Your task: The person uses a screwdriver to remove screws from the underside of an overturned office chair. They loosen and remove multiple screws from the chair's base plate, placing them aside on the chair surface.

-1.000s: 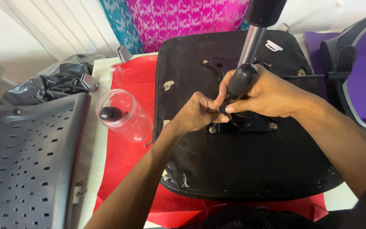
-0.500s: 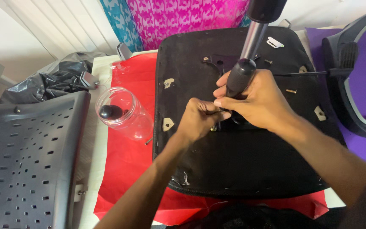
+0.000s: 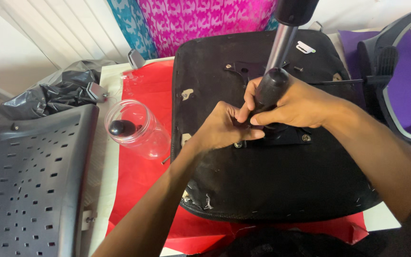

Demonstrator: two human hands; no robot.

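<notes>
Atop red sheet, both hands grip screwdriver.

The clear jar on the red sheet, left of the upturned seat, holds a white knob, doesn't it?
Not quite: the head view shows the knob inside the clear jar is black, not white. The jar does lie on the red sheet, left of the upturned seat.
</notes>
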